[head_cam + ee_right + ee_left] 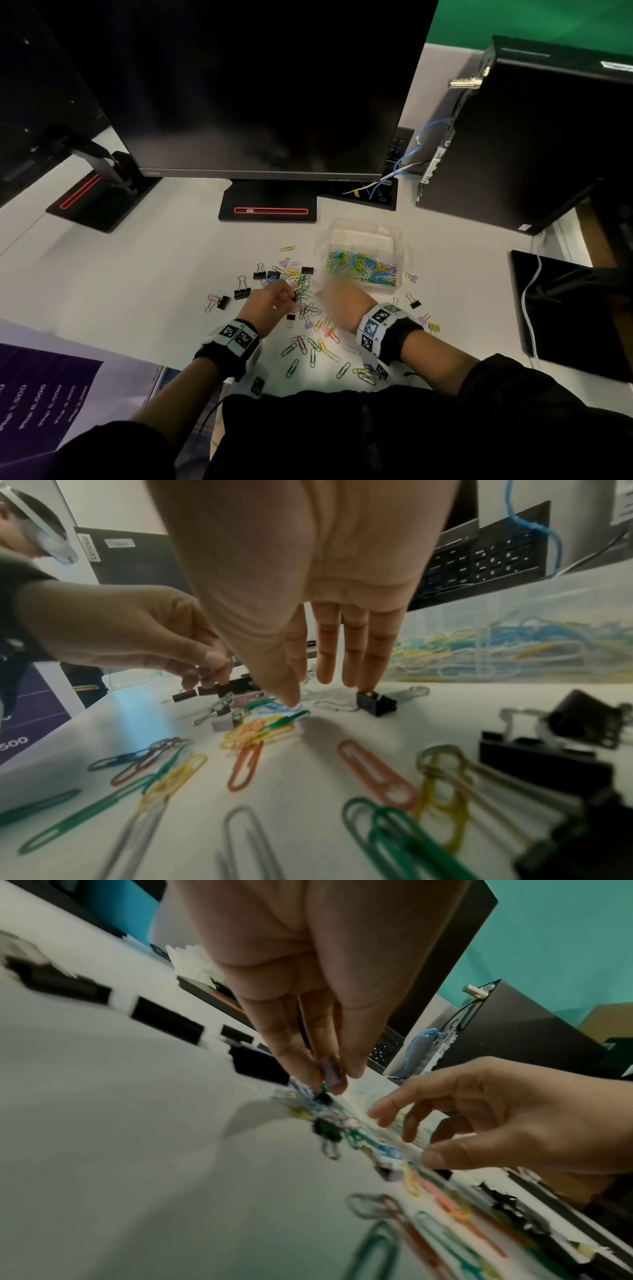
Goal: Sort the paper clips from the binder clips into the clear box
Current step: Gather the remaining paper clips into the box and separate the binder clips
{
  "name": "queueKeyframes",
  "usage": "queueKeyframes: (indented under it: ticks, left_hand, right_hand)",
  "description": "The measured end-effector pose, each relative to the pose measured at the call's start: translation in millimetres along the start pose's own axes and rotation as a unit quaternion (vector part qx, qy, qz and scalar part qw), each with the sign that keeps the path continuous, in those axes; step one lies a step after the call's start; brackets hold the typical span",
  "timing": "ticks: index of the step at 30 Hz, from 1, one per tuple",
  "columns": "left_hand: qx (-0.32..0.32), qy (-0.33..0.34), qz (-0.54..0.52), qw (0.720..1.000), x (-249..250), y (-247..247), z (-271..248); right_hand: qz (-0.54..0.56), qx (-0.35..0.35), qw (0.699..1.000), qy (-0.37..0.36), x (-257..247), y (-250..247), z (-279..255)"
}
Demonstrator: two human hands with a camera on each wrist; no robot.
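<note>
A clear box (402, 240) at the right of the white desk holds a heap of coloured paper clips (363, 268); its wall (514, 601) shows in the right wrist view. A mixed pile of paper clips and binder clips (305, 291) lies in front of it. My left hand (291, 297) (325, 1085) (209, 669) reaches into the pile and pinches a small black binder clip (323, 1097). My right hand (337, 298) (404, 1137) (308, 691) hovers beside it with straight fingers pointing down. Its thumb tip touches a paper clip (291, 715). It holds nothing.
Loose paper clips (308, 349) lie near the desk's front edge, and black binder clips (241, 293) sit left of the pile. A monitor (260, 85) and its stand (269, 202) are behind, a computer tower (520, 137) at the right, a purple sheet (44, 394) at the left.
</note>
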State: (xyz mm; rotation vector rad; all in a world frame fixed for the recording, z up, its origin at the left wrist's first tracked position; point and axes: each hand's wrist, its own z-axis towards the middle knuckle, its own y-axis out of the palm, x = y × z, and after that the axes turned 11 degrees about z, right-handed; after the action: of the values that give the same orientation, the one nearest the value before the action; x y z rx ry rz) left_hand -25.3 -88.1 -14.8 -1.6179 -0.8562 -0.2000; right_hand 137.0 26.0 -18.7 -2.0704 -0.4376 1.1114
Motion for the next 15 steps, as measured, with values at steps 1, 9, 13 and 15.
queueKeyframes:
  ticks: [1, 9, 13, 15]
  left_hand:
    - [0.011, -0.010, 0.023, 1.000, -4, -3, -1]
    - [0.021, -0.016, 0.136, 0.990, -30, -7, -10]
    - [0.016, 0.069, 0.147, 0.987, -20, 0, -9]
    - [-0.027, 0.129, 0.154, 0.979, -13, 7, -10]
  right_hand:
    - [-0.004, -0.009, 1.000, -0.006, 0, 2, 1]
    - [-0.083, -0.036, 0.995, -0.050, 11, 6, -12]
    - [-0.110, -0.047, 0.990, -0.077, 13, 12, -25]
    - [-0.115, -0.046, 0.988, -0.089, 14, 17, -31]
